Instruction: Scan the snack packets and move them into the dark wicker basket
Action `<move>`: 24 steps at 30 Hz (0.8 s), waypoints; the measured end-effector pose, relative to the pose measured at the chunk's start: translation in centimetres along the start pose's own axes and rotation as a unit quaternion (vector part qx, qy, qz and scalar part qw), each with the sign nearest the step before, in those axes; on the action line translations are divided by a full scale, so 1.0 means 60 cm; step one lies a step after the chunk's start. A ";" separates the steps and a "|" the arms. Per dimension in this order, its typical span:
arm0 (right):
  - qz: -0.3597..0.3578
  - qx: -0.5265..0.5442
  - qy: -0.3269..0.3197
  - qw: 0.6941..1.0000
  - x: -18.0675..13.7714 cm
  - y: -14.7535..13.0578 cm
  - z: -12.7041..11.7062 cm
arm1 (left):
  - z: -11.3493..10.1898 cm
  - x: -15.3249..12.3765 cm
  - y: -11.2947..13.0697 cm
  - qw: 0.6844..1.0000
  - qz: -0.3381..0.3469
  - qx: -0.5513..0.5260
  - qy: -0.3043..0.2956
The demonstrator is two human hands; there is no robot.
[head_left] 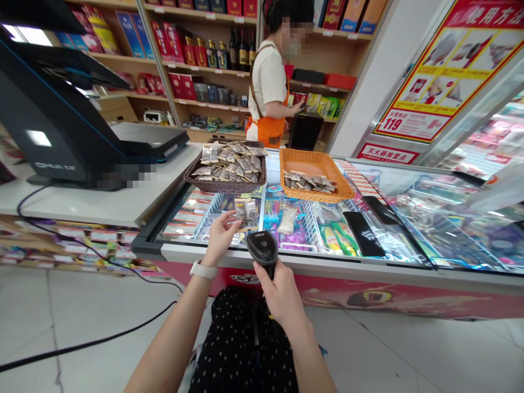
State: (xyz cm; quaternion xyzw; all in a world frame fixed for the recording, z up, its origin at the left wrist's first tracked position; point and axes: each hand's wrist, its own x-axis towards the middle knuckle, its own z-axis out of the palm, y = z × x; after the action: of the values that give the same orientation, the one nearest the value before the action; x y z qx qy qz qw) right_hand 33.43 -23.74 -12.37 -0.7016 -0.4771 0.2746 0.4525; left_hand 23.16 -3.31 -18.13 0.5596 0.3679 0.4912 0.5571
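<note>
My right hand [282,292] is wrapped round the handle of a black barcode scanner [262,248], its head pointing forward over the freezer's front edge. With my left hand [223,232], which has a pale band at the wrist, I pinch the left edge of a small clear packet [246,212] with dark contents. That packet is over the glass freezer lid, just ahead of the scanner. Behind it stands a dark brown woven basket [229,186] heaped with similar packets. To its right, an orange-brown woven basket [317,158] holds a smaller pile of packets.
Two black phones [364,233] and a pale pouch [288,218] lie on the freezer glass [188,218]. A weighing-scale terminal [82,120] stands on the left counter. A black cable [102,335] trails at left. Across the freezer, a person in an orange apron [268,128] stands by shelves.
</note>
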 end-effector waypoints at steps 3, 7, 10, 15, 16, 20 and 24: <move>-0.005 0.012 0.010 1.000 0.002 0.006 0.004 | -0.001 0.002 -0.004 1.000 -0.001 -0.002 -0.002; -0.006 0.015 0.003 1.000 0.001 0.007 0.003 | -0.003 0.003 -0.006 1.000 0.006 0.008 -0.014; 0.000 0.013 -0.003 1.000 0.001 0.005 0.001 | -0.002 0.002 -0.004 1.000 0.003 0.002 -0.017; 0.003 0.021 0.003 1.000 0.002 0.006 -0.001 | 0.000 -0.001 -0.001 1.000 0.004 0.001 -0.008; 0.003 0.025 0.005 1.000 0.001 0.006 -0.002 | 0.000 -0.002 0.000 1.000 0.000 -0.003 -0.002; 0.009 0.058 0.015 0.998 -0.005 0.015 -0.013 | 0.006 0.000 0.015 0.997 -0.051 -0.025 0.049; 0.020 0.105 0.049 0.993 -0.011 0.036 -0.033 | 0.051 0.040 0.054 0.994 -0.079 -0.062 0.040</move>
State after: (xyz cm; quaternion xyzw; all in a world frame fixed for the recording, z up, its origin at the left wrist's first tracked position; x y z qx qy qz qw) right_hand 35.68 -25.39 -13.47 -0.6719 -0.4089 0.2974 0.5412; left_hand 26.23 -2.17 -14.30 0.4733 0.4014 0.4895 0.6126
